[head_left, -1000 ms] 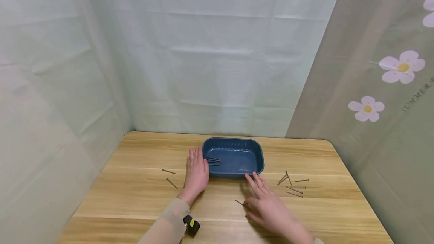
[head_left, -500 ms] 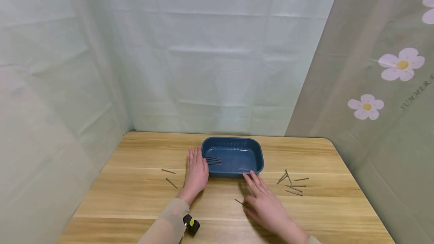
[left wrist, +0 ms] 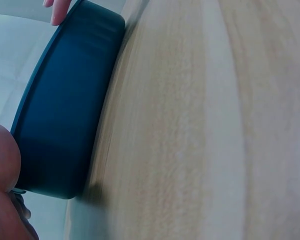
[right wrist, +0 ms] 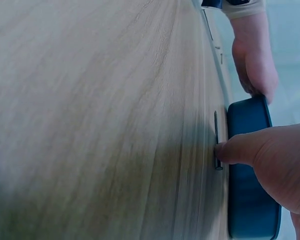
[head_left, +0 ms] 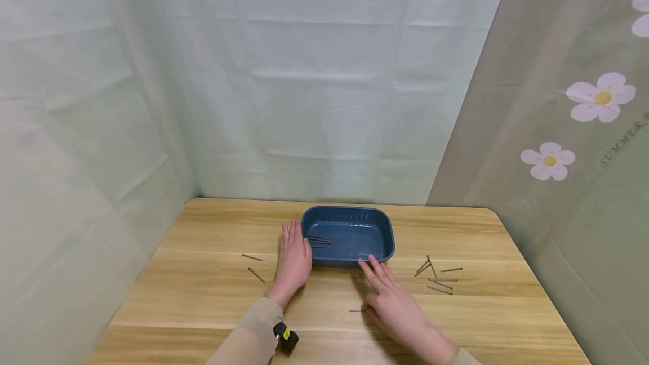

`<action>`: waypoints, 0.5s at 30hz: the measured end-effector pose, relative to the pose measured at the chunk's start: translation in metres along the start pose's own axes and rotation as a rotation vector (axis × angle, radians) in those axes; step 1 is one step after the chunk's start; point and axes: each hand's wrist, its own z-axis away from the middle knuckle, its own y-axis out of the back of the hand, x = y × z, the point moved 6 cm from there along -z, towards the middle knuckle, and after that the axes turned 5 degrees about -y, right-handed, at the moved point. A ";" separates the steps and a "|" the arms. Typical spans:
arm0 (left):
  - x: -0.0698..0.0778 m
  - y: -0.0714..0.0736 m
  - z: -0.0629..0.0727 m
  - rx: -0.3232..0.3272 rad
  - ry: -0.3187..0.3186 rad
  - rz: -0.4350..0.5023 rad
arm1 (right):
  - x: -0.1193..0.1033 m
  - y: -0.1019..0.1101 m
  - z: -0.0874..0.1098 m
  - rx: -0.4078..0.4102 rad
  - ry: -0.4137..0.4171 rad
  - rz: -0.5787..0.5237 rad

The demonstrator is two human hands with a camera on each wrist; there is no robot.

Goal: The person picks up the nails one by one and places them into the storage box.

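A dark blue rectangular tray [head_left: 334, 262] stands near the back of the wooden table, with several nails [head_left: 319, 241] lying at its left end. My left hand [head_left: 295, 258] rests with extended fingers along the tray's left side. In front of the tray, my right hand [head_left: 398, 306] pinches a nail [head_left: 357, 311] low over the table; its point sticks out to the left. The right wrist view has the thumb [right wrist: 240, 148] against that nail [right wrist: 216, 130], while the index finger is hidden there. Other right fingers reach to the tray's front rim.
Several loose nails [head_left: 440, 280] lie to the right of the tray. Two more nails [head_left: 256, 275] are on the left part of the table [head_left: 203, 297]. Pale curtains [head_left: 324, 100] hang close behind the table and at both sides.
The nail at my right hand has turned from slanting to nearly level, and more of it is covered by the fingers. The right fingertips have shifted slightly left; the left hand stays put.
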 end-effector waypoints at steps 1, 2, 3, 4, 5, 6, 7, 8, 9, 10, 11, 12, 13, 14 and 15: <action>0.000 0.000 0.000 0.004 -0.001 0.001 | 0.000 0.000 0.000 0.003 0.002 -0.003; 0.000 0.000 0.000 0.006 -0.001 0.001 | -0.001 0.001 0.000 0.005 0.003 -0.004; 0.000 0.000 0.001 0.008 0.000 0.001 | -0.001 0.001 0.000 0.005 0.002 -0.005; 0.000 0.000 0.001 0.008 0.000 0.001 | -0.001 0.001 0.000 0.005 0.000 -0.005; 0.000 0.000 0.001 0.006 0.001 0.001 | -0.001 0.001 0.000 0.000 -0.003 -0.003; 0.000 0.000 0.000 0.004 0.001 -0.003 | -0.001 0.001 0.000 -0.005 -0.007 -0.001; 0.000 0.000 0.000 0.004 0.000 -0.003 | 0.000 0.000 0.000 -0.007 -0.008 -0.002; 0.000 -0.001 0.000 0.003 -0.001 -0.004 | 0.000 0.000 0.000 -0.011 -0.010 0.000; 0.000 -0.001 0.000 0.005 -0.004 -0.003 | 0.000 0.000 0.000 -0.014 -0.011 0.002; 0.000 -0.001 0.000 0.005 -0.004 -0.003 | 0.000 -0.001 0.000 -0.015 -0.011 0.003; 0.000 -0.001 0.000 0.004 -0.003 -0.003 | 0.000 -0.001 0.000 -0.012 -0.010 0.002; -0.001 -0.002 0.000 0.005 -0.003 -0.003 | 0.000 0.000 0.001 -0.007 -0.008 0.000; -0.001 -0.002 0.000 0.005 -0.002 -0.001 | 0.000 0.000 0.001 0.001 -0.005 -0.001; -0.001 -0.002 0.000 0.005 -0.001 -0.002 | -0.001 0.000 0.001 0.006 -0.004 -0.002; -0.001 -0.002 0.000 0.004 0.001 -0.002 | -0.001 0.001 0.001 0.013 -0.002 -0.004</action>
